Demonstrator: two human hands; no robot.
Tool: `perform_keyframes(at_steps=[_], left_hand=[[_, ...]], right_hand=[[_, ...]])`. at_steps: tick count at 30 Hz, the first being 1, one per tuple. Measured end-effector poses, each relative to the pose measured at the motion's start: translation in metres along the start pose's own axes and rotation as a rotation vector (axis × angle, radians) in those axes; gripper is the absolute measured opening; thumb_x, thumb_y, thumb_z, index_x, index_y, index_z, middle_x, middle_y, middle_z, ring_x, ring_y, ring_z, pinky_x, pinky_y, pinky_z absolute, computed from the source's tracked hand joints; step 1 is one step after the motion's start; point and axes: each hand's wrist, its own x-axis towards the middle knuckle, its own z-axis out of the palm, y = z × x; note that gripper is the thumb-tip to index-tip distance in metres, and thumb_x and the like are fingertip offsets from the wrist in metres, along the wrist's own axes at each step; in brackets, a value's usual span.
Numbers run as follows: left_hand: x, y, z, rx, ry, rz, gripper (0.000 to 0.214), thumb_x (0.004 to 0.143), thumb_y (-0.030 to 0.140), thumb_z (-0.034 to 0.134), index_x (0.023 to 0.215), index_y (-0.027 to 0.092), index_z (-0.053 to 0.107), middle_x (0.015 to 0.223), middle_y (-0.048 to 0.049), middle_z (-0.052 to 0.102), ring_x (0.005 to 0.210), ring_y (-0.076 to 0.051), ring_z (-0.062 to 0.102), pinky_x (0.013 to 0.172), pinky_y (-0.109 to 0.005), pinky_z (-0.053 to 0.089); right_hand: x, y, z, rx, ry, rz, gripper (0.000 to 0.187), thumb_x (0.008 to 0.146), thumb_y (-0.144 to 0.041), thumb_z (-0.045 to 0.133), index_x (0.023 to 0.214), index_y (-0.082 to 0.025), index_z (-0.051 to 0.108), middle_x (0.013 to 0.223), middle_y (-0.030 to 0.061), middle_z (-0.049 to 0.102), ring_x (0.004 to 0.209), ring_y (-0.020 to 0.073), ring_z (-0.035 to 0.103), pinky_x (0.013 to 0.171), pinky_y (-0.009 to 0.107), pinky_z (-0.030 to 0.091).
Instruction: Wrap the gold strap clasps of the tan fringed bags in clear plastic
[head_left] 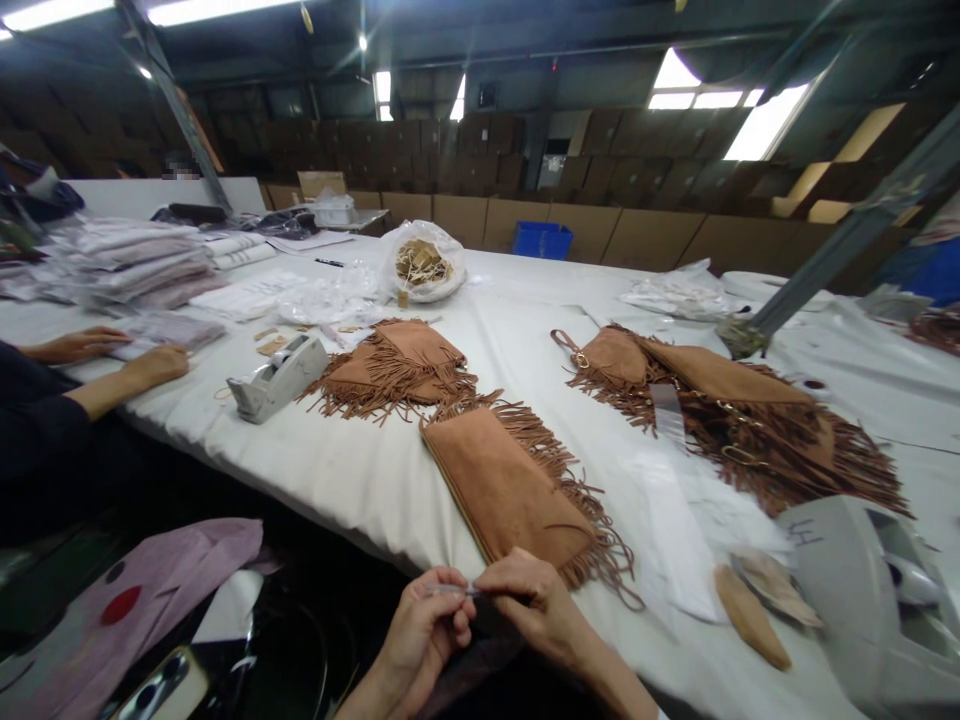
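At the table's near edge, my left hand point(424, 635) is closed in a pinch on a small thin pale strip point(448, 590). My right hand point(536, 600) pinches the strip's other end, its fingertips meeting those of the left. What the strip is cannot be made out. Just beyond my right hand lies a flat brown suede pouch point(502, 480) with a zipper along its left edge and long fringe on its right. More fringed brown pouches point(405, 360) are heaped behind it.
Fringed bags point(735, 400) with metal hardware lie at right. Grey tape dispensers stand at left point(277, 380) and near right point(862, 600). A plastic bag of tags point(424, 262) sits farther back. At left, a co-worker's hands point(154, 368) rest by packed goods point(135, 265). A slanted post point(832, 260) rises at right.
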Motion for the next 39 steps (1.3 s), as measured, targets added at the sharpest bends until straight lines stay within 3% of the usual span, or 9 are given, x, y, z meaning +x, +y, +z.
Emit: perform_keyframes(at_steps=[5, 10, 13, 17, 20, 24, 27, 33, 39], left_hand=[[0.003, -0.001, -0.001, -0.182, 0.105, -0.135, 0.017, 0.07, -0.001, 0.061, 0.08, 0.012, 0.055, 0.059, -0.0033, 0.065, 0.045, -0.006, 0.056, 0.047, -0.014, 0.044], [-0.001, 0.001, -0.002, -0.185, 0.169, -0.172, 0.017, 0.072, -0.003, 0.054, 0.08, 0.012, 0.056, 0.062, -0.0057, 0.069, 0.052, -0.01, 0.064, 0.052, -0.016, 0.049], [-0.006, 0.014, -0.012, 0.058, 0.102, -0.146, 0.006, 0.074, 0.011, 0.059, 0.079, 0.011, 0.06, 0.068, -0.0091, 0.072, 0.055, -0.014, 0.067, 0.054, -0.022, 0.051], [-0.002, 0.042, -0.027, 0.549, 0.126, 0.081, 0.028, 0.075, 0.041, 0.064, 0.075, 0.013, 0.064, 0.068, -0.0063, 0.07, 0.06, -0.016, 0.064, 0.058, -0.025, 0.048], [0.007, 0.05, -0.022, 0.838, 0.121, 0.223, 0.035, 0.074, 0.048, 0.064, 0.067, 0.014, 0.063, 0.06, -0.0016, 0.065, 0.058, -0.014, 0.058, 0.057, -0.023, 0.043], [0.011, 0.033, -0.001, 1.009, -0.115, 0.048, 0.046, 0.077, 0.058, 0.053, 0.059, 0.016, 0.056, 0.048, 0.0019, 0.056, 0.043, -0.011, 0.048, 0.046, -0.022, 0.034], [0.006, 0.02, 0.006, 0.958, -0.177, -0.083, 0.049, 0.073, 0.065, 0.053, 0.061, 0.018, 0.05, 0.043, 0.0042, 0.051, 0.036, -0.007, 0.039, 0.041, -0.02, 0.027], [-0.001, 0.017, 0.003, 0.692, -0.235, -0.167, 0.046, 0.068, 0.061, 0.064, 0.069, 0.018, 0.048, 0.047, 0.0103, 0.04, 0.038, -0.003, 0.026, 0.041, -0.019, 0.016], [-0.008, -0.008, -0.002, 0.624, -0.093, -0.181, 0.058, 0.05, 0.066, 0.076, 0.06, 0.02, 0.042, 0.046, 0.0123, 0.028, 0.038, -0.002, 0.021, 0.038, -0.017, 0.014]], right_hand=[[-0.012, 0.014, 0.012, -0.245, 0.129, -0.211, 0.022, 0.085, -0.026, 0.06, 0.107, -0.024, 0.066, 0.105, 0.008, 0.069, 0.087, 0.0199, 0.06, 0.074, 0.035, 0.043], [-0.013, 0.012, 0.02, -0.363, 0.214, -0.274, 0.017, 0.09, -0.018, 0.052, 0.1, -0.021, 0.064, 0.086, 0.0051, 0.07, 0.074, 0.0169, 0.055, 0.067, 0.032, 0.038], [-0.012, 0.007, 0.02, -0.4, 0.214, -0.264, 0.016, 0.089, -0.017, 0.05, 0.096, -0.021, 0.064, 0.082, 0.0046, 0.069, 0.072, 0.0172, 0.053, 0.068, 0.033, 0.037], [-0.011, 0.007, 0.018, -0.425, 0.181, -0.267, 0.023, 0.09, -0.018, 0.044, 0.096, -0.022, 0.066, 0.081, 0.005, 0.069, 0.072, 0.0181, 0.053, 0.068, 0.034, 0.037], [-0.012, 0.008, 0.016, -0.432, 0.138, -0.272, 0.024, 0.089, -0.02, 0.044, 0.097, -0.025, 0.066, 0.083, 0.0046, 0.07, 0.074, 0.0188, 0.053, 0.07, 0.035, 0.038], [-0.016, 0.01, 0.017, -0.422, 0.172, -0.288, 0.025, 0.087, -0.017, 0.046, 0.1, -0.026, 0.065, 0.087, 0.0033, 0.071, 0.074, 0.0191, 0.054, 0.07, 0.036, 0.038], [-0.019, 0.015, 0.021, -0.39, 0.225, -0.325, 0.029, 0.085, -0.012, 0.045, 0.103, -0.026, 0.063, 0.091, 0.0028, 0.072, 0.075, 0.0188, 0.054, 0.07, 0.036, 0.038], [-0.023, 0.017, 0.023, -0.336, 0.21, -0.258, 0.023, 0.087, -0.015, 0.047, 0.098, -0.026, 0.064, 0.091, 0.0022, 0.073, 0.077, 0.0182, 0.056, 0.073, 0.037, 0.039], [-0.033, 0.013, 0.038, -0.365, 0.264, -0.225, 0.011, 0.083, -0.031, 0.057, 0.087, -0.026, 0.066, 0.084, -0.0013, 0.073, 0.076, 0.0169, 0.059, 0.077, 0.037, 0.04]])
